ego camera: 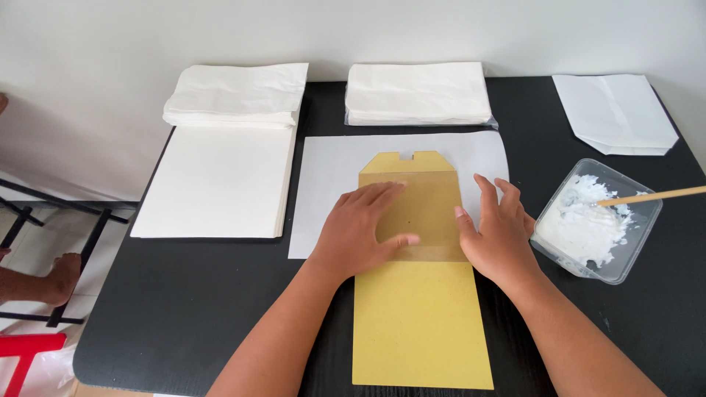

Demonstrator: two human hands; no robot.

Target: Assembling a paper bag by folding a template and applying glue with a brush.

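white sheet (327, 165) half hidden under yellow template (423, 331), both hands (360, 231) flat

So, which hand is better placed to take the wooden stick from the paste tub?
Probably the right hand. It lies at the right edge of the yellow paper bag, beside the clear tub where the wooden stick rests. The left hand lies flat on the bag, farther away.

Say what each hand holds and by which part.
Nothing is gripped. The left hand presses flat on the yellow card template; the right hand rests along its right edge.
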